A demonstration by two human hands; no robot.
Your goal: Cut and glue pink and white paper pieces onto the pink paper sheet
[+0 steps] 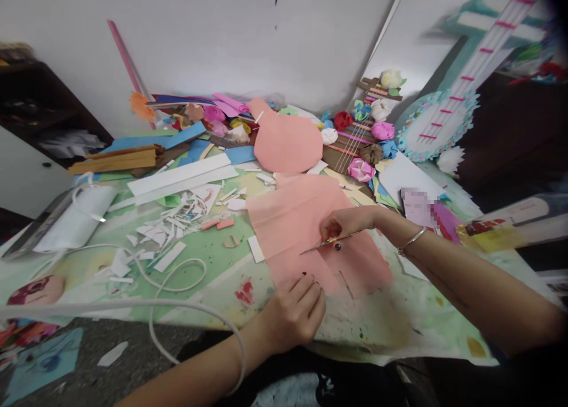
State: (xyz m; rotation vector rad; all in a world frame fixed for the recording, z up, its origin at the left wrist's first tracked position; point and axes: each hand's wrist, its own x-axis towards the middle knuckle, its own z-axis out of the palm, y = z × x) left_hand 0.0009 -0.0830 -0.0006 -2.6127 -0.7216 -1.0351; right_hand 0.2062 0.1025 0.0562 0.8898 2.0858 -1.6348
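A large salmon-pink paper sheet (pixel 293 212) lies creased on the table in front of me. My left hand (pixel 296 309) is at its near edge, fingers curled and closed on the paper. Above the sheet's right half, my right hand (pixel 344 225) grips a slim pointed metal tool, seemingly scissors (pixel 316 246), with the tip aimed left. The fingers cover much of the handle. A short dark line, either a slit or a mark, shows on the paper below the right hand. Beyond the sheet lies a rounded salmon-pink cutout (pixel 290 142) with a narrow neck.
White paper scraps (pixel 177 220) are heaped left of the sheet. A white cable (pixel 177 305) loops across the table's front left and over my left forearm. Paper flowers (pixel 361 169) and a decorated paper instrument (pixel 437 123) stand at the back right. White strips (pixel 181 176) lie back left.
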